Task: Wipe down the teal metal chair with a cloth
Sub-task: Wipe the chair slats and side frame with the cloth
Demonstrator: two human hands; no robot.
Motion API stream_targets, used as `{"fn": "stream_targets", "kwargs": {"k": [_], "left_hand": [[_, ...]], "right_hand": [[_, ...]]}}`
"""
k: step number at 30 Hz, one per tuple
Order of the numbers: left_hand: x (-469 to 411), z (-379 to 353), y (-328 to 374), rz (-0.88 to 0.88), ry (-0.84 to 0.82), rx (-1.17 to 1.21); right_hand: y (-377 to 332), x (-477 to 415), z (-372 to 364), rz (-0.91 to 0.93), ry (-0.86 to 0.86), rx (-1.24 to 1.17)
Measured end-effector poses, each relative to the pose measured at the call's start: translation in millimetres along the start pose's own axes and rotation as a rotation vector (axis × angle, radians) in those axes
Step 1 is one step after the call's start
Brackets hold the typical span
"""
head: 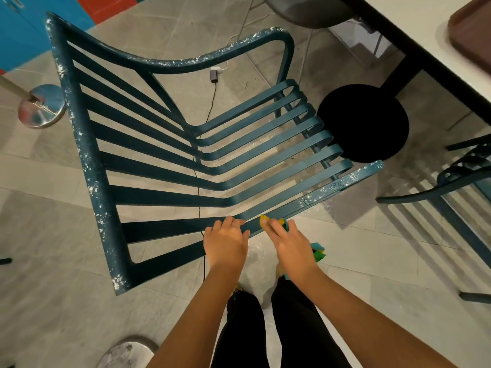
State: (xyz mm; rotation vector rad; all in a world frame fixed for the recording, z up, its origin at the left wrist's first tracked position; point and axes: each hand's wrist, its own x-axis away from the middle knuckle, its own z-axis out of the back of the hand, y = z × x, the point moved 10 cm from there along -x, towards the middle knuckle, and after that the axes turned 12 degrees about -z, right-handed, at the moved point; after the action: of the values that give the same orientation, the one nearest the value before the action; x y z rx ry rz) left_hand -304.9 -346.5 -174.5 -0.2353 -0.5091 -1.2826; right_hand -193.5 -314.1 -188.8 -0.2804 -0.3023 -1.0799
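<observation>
The teal metal chair (164, 166) fills the middle of the view, its slatted back on the left and its seat slats running to the right. White flecks cover its frame and near armrest. My left hand (225, 241) grips the near armrest rail where it meets the backrest. My right hand (288, 244) presses a yellow, teal and green cloth (317, 251) onto the same rail just to the right. Most of the cloth is hidden under that hand; one end hangs down beside my wrist.
A white table (414, 30) with a brown tray (473, 35) stands at the upper right on a black round base (364, 123). A second teal chair (457, 181) is at the right. A chrome stanchion base (42, 106) sits at the left. A black cable (199, 181) crosses the tiled floor under the chair.
</observation>
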Motion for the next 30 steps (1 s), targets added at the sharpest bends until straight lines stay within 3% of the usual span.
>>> {"fn": "stream_targets", "kwargs": {"k": [7, 11, 17, 30], "left_hand": [[0.4, -1.2, 0.2, 0.0, -0.027, -0.023], [-1.5, -2.5, -1.6, 0.009, -0.057, -0.037], [2.0, 1.6, 1.1, -0.004, 0.011, -0.005], [-5.1, 1.8, 3.0, 0.003, 0.007, 0.09]], "right_hand": [[32.8, -13.9, -4.3, -0.047, -0.089, -0.019], [28.2, -12.1, 2.0, -0.13, -0.004, -0.058], [-7.9, -8.0, -2.0, -0.04, -0.067, -0.148], [85.5, -35.7, 13.2, -0.245, -0.009, -0.078]]}}
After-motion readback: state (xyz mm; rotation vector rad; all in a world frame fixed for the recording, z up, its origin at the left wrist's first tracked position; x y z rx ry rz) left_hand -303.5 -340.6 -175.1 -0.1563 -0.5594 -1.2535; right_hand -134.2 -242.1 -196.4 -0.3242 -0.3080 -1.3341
